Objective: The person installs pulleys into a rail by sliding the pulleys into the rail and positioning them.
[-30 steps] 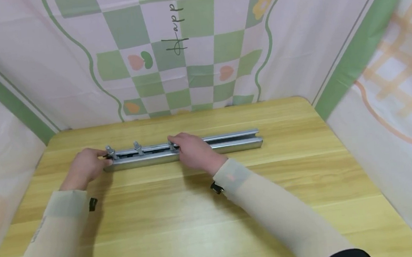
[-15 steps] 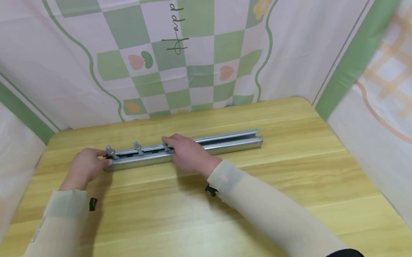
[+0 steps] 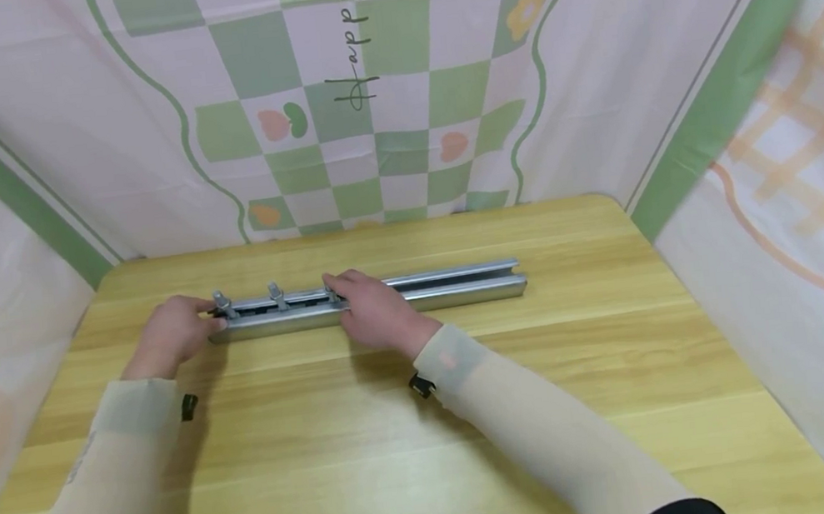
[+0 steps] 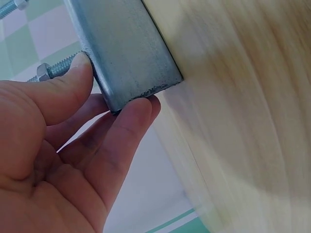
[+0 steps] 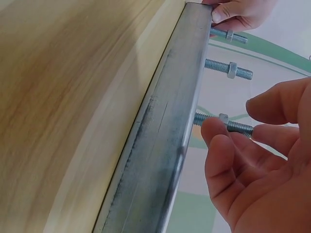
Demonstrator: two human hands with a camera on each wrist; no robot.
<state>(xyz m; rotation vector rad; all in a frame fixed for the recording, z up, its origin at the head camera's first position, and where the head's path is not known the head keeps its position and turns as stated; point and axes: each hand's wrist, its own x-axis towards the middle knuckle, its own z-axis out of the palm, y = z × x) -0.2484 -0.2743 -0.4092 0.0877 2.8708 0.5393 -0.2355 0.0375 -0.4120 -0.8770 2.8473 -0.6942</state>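
Note:
A long metal channel lies across the table, its slot facing up. Three threaded bolts with nuts stand out of that slot: the leftmost bolt, the middle bolt and a third bolt. My left hand grips the channel's left end, thumb on the top edge beside the leftmost bolt and fingertips under the end face, as the left wrist view shows. My right hand is at the third bolt, fingers curled about its shaft; in the right wrist view one digit stands off above the bolt.
The wooden table extends toward me in front of the channel. A patterned cloth hangs behind the table's far edge, and more cloth hangs on both sides. A small black device sits at my right wrist.
My right hand has slid left along the channel, mostly in the first half second, and the third bolt has come with it. The left hand and the channel have stayed in place.

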